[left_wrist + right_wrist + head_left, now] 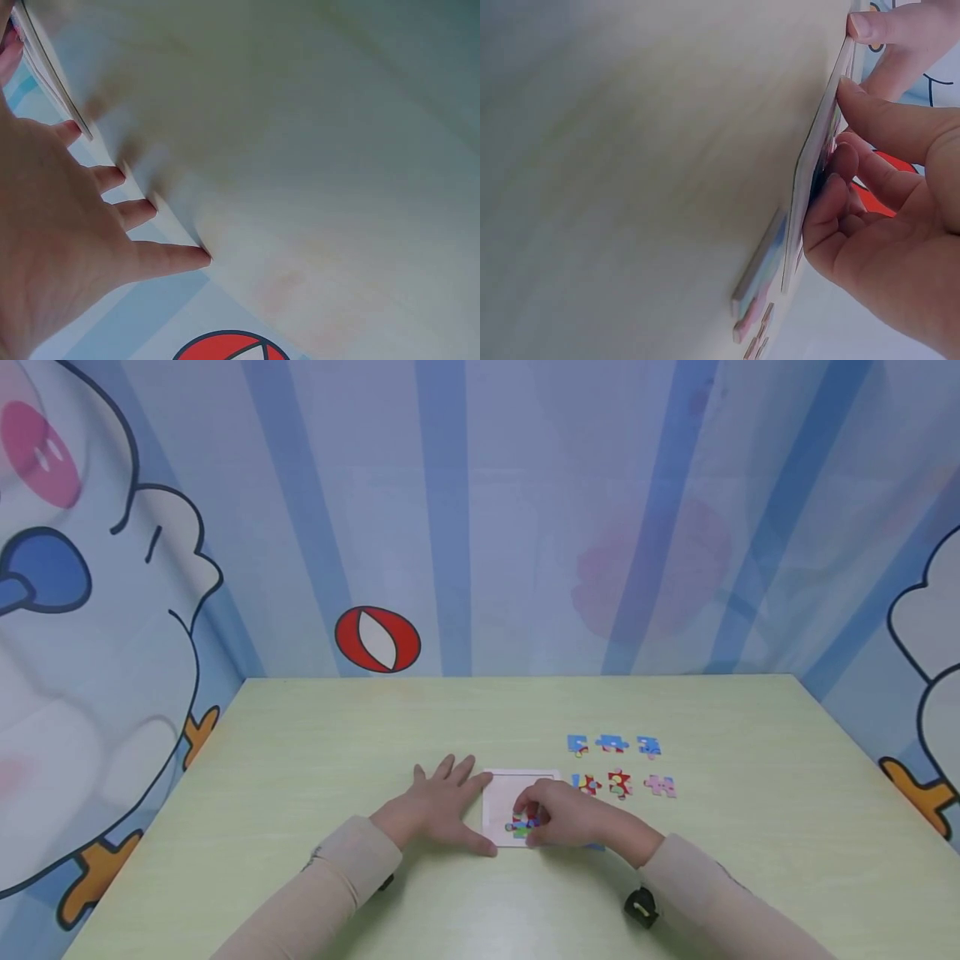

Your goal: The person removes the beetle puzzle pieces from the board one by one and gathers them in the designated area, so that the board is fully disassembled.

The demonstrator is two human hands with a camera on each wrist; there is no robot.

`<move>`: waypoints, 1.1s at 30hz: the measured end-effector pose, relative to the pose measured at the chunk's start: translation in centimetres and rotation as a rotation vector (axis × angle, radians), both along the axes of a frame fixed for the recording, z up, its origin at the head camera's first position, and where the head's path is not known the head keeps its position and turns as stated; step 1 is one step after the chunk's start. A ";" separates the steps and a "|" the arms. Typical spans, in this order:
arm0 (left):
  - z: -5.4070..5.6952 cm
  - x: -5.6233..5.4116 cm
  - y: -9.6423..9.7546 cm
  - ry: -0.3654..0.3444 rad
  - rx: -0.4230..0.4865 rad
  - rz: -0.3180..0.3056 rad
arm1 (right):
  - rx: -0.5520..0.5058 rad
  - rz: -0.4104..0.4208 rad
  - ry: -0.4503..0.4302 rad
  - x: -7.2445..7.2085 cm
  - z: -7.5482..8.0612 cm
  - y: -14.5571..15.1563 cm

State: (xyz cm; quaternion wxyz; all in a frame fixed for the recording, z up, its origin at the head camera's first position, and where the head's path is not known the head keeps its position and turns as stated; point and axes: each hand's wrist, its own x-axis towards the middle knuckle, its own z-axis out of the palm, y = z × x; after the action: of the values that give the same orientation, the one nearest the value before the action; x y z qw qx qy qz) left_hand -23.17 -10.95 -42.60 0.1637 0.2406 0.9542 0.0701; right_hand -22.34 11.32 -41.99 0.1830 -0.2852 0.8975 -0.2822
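Note:
A white puzzle tray [497, 802] with a raised border lies on the table between the two hands. My left hand [442, 807] is spread flat at its left side, with forefinger and thumb at the tray's two left corners. Over the tray, my right hand [568, 815] pinches a colourful jigsaw piece [519, 827] near the tray's lower edge, thumb in front and curled fingers behind. In the right wrist view the thumb [885, 120] is at the tray's near edge [810, 165]. The right hand hides the tray's right part.
Right of the tray, blue jigsaw pieces [612, 743] form a back row. Red and pink pieces [619, 784] lie in a row before them. Another piece [759, 262] lies beside the tray, mostly under the right hand in the head view. A printed curtain [510, 527] stands behind the table [337, 735].

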 end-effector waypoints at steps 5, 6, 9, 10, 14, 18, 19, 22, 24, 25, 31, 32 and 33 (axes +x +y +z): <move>0.0 0.0 0.0 0.002 -0.002 0.001 | -0.002 0.007 0.003 -0.1 0.0 0.0; 0.0 0.0 0.0 0.003 -0.003 0.001 | -0.004 0.011 0.005 -0.1 0.0 0.0; 0.0 0.0 -0.1 0.004 0.003 0.001 | -0.006 0.019 0.010 -0.2 0.0 0.0; 0.0 0.0 -0.1 0.004 0.005 0.002 | -0.005 0.020 0.010 -0.2 0.0 0.0; 0.0 0.0 -0.2 0.005 0.009 -0.001 | -0.004 0.019 0.003 -0.2 0.0 0.0; -0.1 0.0 -0.2 0.008 0.017 -0.004 | -0.016 0.029 0.009 -0.3 -0.1 0.2; -0.1 0.0 -0.2 0.008 0.018 -0.004 | -0.022 0.032 0.011 -0.3 -0.1 0.2; -0.2 -0.1 -0.2 0.008 0.019 -0.005 | -0.042 0.040 0.011 -0.4 -0.1 0.3; -0.2 -0.1 -0.2 0.007 0.018 -0.006 | -0.049 0.041 0.008 -0.4 -0.2 0.3; -0.2 -0.1 -0.2 0.007 0.016 -0.007 | -0.054 0.043 0.007 -0.4 -0.2 0.4; -0.1 0.0 -0.2 0.005 0.013 -0.006 | -0.067 0.023 -0.014 -0.4 -0.3 0.6; -0.1 0.0 -0.2 0.005 0.012 -0.006 | -0.071 0.019 -0.020 -0.4 -0.3 0.6; -0.1 0.0 -0.2 0.004 0.010 -0.005 | -0.076 0.018 -0.023 -0.4 -0.3 0.7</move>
State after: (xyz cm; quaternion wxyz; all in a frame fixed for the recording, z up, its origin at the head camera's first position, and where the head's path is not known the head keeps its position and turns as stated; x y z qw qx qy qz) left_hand -23.20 -11.12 -42.75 0.1607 0.2440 0.9535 0.0741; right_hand -22.76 12.01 -42.27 0.1849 -0.2966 0.8814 -0.3178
